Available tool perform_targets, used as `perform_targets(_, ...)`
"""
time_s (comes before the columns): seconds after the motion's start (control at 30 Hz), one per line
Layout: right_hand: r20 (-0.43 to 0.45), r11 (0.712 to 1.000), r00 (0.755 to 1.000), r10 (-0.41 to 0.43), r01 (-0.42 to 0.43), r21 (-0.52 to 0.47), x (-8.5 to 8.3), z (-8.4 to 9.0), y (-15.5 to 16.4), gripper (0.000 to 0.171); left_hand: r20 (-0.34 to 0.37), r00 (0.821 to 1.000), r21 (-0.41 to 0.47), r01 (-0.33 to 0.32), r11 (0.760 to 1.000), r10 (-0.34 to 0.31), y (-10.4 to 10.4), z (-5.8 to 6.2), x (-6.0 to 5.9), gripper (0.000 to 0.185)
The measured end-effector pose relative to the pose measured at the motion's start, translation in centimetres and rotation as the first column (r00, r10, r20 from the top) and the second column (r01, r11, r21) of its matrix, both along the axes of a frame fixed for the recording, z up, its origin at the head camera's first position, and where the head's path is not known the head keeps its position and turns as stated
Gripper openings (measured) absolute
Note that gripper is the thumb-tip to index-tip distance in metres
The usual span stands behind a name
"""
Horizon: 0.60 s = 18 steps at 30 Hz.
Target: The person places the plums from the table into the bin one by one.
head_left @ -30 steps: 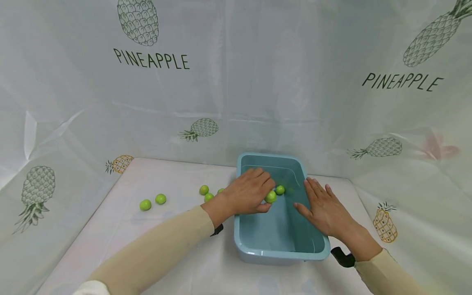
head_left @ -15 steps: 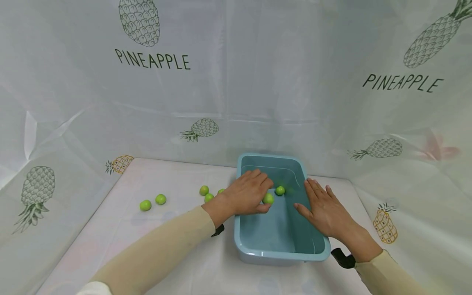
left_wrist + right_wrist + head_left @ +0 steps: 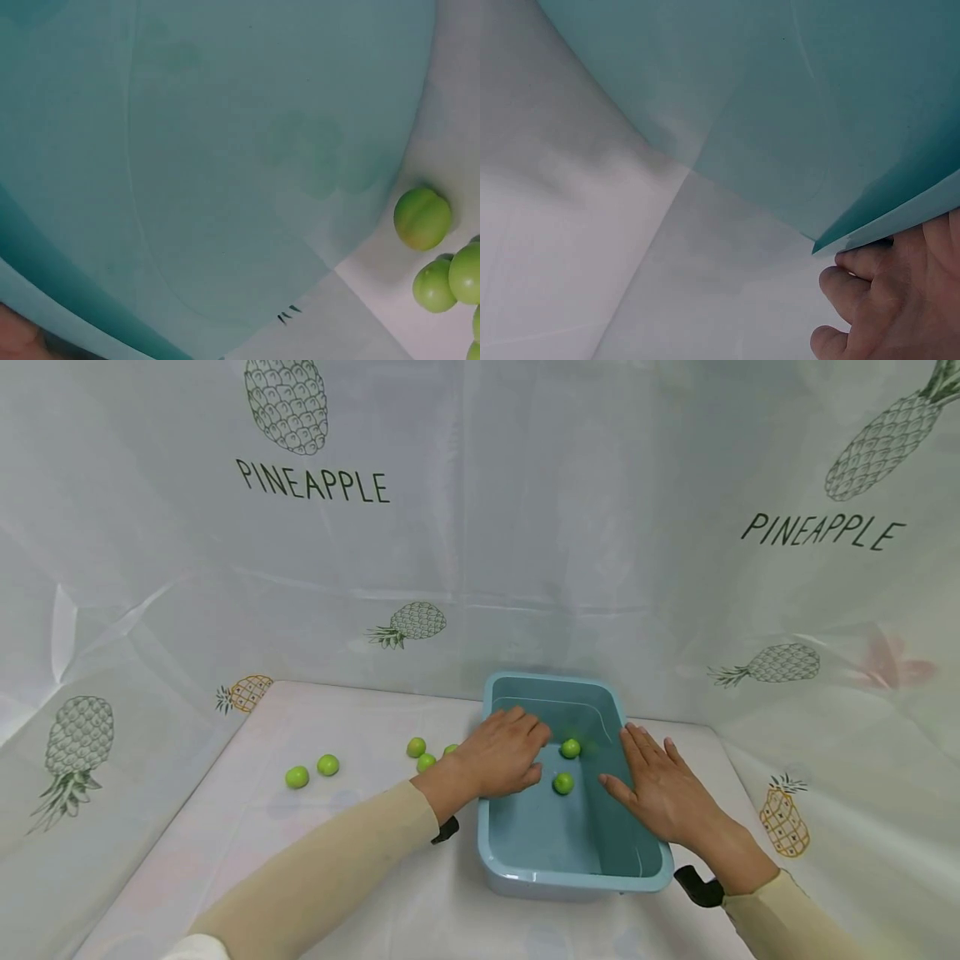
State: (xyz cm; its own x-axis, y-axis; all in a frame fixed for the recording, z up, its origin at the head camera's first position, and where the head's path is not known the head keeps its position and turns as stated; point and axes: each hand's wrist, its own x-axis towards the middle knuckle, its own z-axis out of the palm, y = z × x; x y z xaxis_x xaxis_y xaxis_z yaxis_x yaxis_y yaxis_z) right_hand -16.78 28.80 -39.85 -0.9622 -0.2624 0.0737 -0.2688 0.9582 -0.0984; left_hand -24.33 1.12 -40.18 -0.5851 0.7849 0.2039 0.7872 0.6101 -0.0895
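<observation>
A light blue plastic tub [image 3: 558, 878] stands on the table in the head view. Two green plums lie apart on its floor, a nearer plum [image 3: 563, 783] and a farther plum [image 3: 571, 748]. Reaching over the tub's left rim, my left hand [image 3: 504, 753] has loosely bent fingers and holds nothing visible. My right hand [image 3: 663, 789] rests along the right rim with fingers straight; in the right wrist view its fingers [image 3: 847, 292] show below the tub's edge. The left wrist view shows mostly the tub's outer side and a plum [image 3: 422, 218] beside it.
Left of the tub, several green plums [image 3: 416, 747] sit close together, partly hidden by my left wrist. Two more plums [image 3: 297, 777] lie farther left on the white tablecloth [image 3: 360, 860]. A pineapple-print sheet [image 3: 547, 568] hangs right behind the tub.
The green plum in my left hand has been let go and now lies on the tub's floor, nearer than the other one. My right hand has stayed on the rim.
</observation>
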Motion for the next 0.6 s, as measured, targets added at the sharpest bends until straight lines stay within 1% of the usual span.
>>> perform_targets(0.13, 0.007, 1.000, 1.000, -0.001, 0.001, -0.008, 0.0, 0.0, 0.0, 0.089, 0.036, 0.998, 0.037, -0.060, 0.998, 0.058, -0.2, 0.1, -0.1, 0.027)
perform_targets(0.2, 0.007, 1.000, 1.000, 0.001, -0.001, -0.008, 0.0, 0.0, 0.0, 0.088, 0.039, 0.996, 0.084, -0.087, 0.993, 0.084, -0.6, 0.3, -0.2, 0.025)
perform_targets(0.27, 0.008, 1.000, 1.000, 0.004, -0.004, -0.009, 0.1, 0.0, 0.0, 0.088, 0.021, 0.995, 0.146, -0.103, 0.984, 0.101, -1.1, 0.4, -0.3, 0.024)
perform_targets(0.33, 0.007, 1.000, 1.000, 0.004, -0.004, -0.008, 0.1, 0.0, 0.0, 0.088, 0.012, 0.993, 0.198, -0.121, 0.973, 0.121, -1.9, 0.6, -0.5, 0.025)
perform_targets(0.4, 0.005, 1.000, 1.000, 0.005, -0.005, -0.008, 0.0, 0.0, 0.0, 0.088, 0.007, 0.989, 0.226, -0.143, 0.964, 0.145, -2.9, 0.8, -0.8, 0.029)
perform_targets(0.53, 0.009, 1.000, 1.000, 0.003, -0.003, -0.006, 0.0, 0.1, -0.1, 0.089, 0.044, 0.976, 0.234, -0.215, 0.948, 0.211, -5.1, 1.0, -1.3, 0.037)
perform_targets(0.6, 0.013, 1.000, 1.000, 0.002, -0.002, -0.005, 0.0, 0.1, -0.1, 0.089, 0.066, 0.968, 0.242, -0.252, 0.937, 0.244, -6.3, 1.0, -1.5, 0.039)
